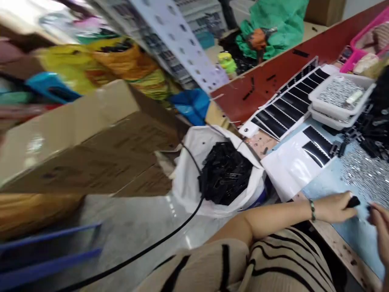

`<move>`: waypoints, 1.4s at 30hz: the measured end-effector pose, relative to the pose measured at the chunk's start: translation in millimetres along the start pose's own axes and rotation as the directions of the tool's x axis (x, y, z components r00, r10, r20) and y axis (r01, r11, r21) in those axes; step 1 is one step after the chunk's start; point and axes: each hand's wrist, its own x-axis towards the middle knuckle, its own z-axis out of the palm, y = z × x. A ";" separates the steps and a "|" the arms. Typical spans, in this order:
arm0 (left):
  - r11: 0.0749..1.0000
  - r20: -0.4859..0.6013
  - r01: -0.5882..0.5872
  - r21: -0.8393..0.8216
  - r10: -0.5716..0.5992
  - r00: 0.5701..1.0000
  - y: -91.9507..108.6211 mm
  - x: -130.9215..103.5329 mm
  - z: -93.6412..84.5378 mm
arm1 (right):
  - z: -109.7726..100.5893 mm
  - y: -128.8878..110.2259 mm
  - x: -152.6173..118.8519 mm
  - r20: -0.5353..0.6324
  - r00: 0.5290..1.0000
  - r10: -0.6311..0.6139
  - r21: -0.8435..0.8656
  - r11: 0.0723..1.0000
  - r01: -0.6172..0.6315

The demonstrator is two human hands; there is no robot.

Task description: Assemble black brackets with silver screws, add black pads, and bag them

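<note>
Over the light-blue work surface (361,239), my left hand (332,207) is closed in a pinch around a small black part (353,201). A beaded bracelet circles that wrist. My right hand (381,227), cut off by the right edge, has its fingertips together on a small dark piece whose shape I cannot make out. The two hands are close but apart. Beyond them lies a spread of small silvery metal pieces (367,168). A heap of black plastic parts (377,125) sits farther back.
Stacked white trays (342,95) hold metal pieces. Sheets with black strips (285,111) lie by a red board (264,77). A white-lined bucket (185,178) of black parts stands left of the table, beside a cardboard box (100,138). A black cable (170,236) crosses there.
</note>
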 end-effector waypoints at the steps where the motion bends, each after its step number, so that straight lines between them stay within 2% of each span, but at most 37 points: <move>1: 0.999 -0.004 -0.034 0.019 0.034 0.999 2.1 -3.7 -4.2 | 14.7 1.0 0.2 0.011 1.000 0.025 0.046 0.999 -0.025; 3: 0.996 -0.037 -0.036 0.085 0.039 0.999 3.4 -7.7 -13.1 | 32.5 -1.6 2.3 0.045 0.998 0.048 0.129 0.990 -0.054; 5: 0.989 -0.048 -0.040 0.145 0.047 0.998 1.6 -7.1 -19.7 | 36.2 -8.8 4.6 0.088 0.995 0.055 0.139 0.988 -0.067; 7: 0.976 -0.021 -0.070 0.205 0.076 0.997 -0.3 -4.7 -21.8 | 31.3 -17.2 4.0 0.139 0.988 0.062 0.103 0.992 -0.076; 10: 0.962 0.035 -0.099 0.253 0.093 0.995 1.2 -2.9 -17.7 | 19.3 -25.0 -3.7 0.136 0.989 0.066 0.008 0.998 -0.068; 16: 0.965 0.098 -0.118 0.232 0.097 0.990 6.5 0.8 -11.1 | 0.1 -15.9 -16.5 0.169 0.985 0.017 0.021 1.000 -0.021; 20: 0.948 0.108 -0.166 0.271 0.142 0.984 7.2 6.0 -14.5 | -0.9 -7.2 -16.7 0.054 0.997 0.062 0.007 0.998 -0.063; 26: 0.852 0.113 -0.208 0.480 0.176 0.978 8.1 14.4 -19.0 | 18.5 -2.5 -14.0 -0.072 0.990 0.119 0.119 0.987 -0.110; 29: 0.828 0.132 -0.216 0.518 0.172 0.976 5.1 20.1 -25.5 | 25.8 4.3 -3.5 -0.065 0.992 0.113 0.150 0.983 -0.102; 31: 0.847 0.109 -0.174 0.503 0.138 0.984 2.0 25.8 -33.8 | 27.3 9.9 9.4 -0.026 0.998 0.061 0.050 0.997 -0.060; 33: 0.899 0.031 -0.081 0.431 0.075 0.997 -1.3 32.7 -44.3 | 28.5 14.5 24.3 -0.035 0.999 -0.009 -0.164 0.987 0.003; 35: 0.953 -0.053 0.015 0.302 0.001 0.999 -4.3 39.1 -54.1 | 31.7 17.3 36.4 -0.065 0.996 -0.069 -0.396 0.917 0.038; 37: 0.981 -0.094 0.056 0.185 -0.039 0.995 -7.6 43.5 -60.1 | 36.4 18.4 41.4 -0.042 0.994 -0.102 -0.540 0.839 0.064; 40: 0.988 -0.102 -0.045 0.145 0.060 0.993 -13.5 46.0 -59.5 | 38.9 19.1 34.1 0.023 0.989 -0.149 -0.565 0.814 0.135; 42: 0.965 -0.068 -0.174 0.196 0.190 0.979 -17.3 47.1 -54.5 | 34.4 20.1 22.9 -0.032 0.982 -0.184 -0.499 0.855 0.144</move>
